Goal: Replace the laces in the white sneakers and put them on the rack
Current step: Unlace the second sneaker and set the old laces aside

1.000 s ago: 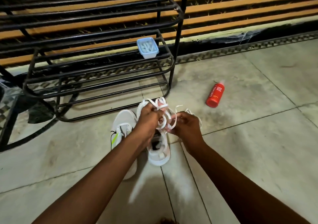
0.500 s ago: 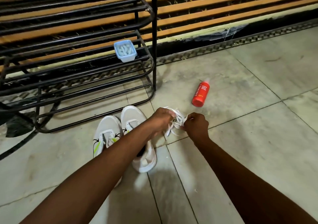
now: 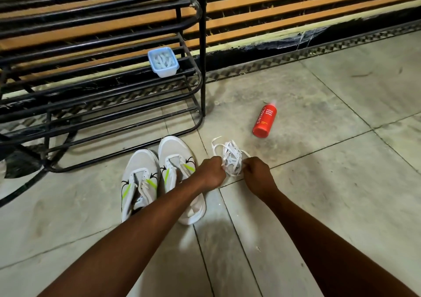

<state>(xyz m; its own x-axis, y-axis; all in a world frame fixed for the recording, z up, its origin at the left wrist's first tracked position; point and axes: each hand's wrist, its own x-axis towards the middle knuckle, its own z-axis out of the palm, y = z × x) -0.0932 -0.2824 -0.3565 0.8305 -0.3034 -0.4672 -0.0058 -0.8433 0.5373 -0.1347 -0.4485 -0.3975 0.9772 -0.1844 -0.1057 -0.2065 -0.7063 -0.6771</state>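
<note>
White laces [image 3: 230, 157] gripped by both hands; red bottle [image 3: 264, 121] beside, sneakers [image 3: 159, 178] left.

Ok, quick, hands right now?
Left hand: gripping the bundle of white laces.
Right hand: gripping the same bundle.

- Your rack [image 3: 196, 18] is black metal tubing with a slight sheen.
- Your white sneakers [image 3: 159, 178] look like matt woven cloth, with glossy neon-green stripes.
- The laces [image 3: 230, 157] are flat white fabric.
- The tub [image 3: 163, 62] is pale blue translucent plastic.
- The bottle [image 3: 265, 121] is glossy red plastic.
- The floor [image 3: 319, 182] is smooth, dusty stone tile.
</note>
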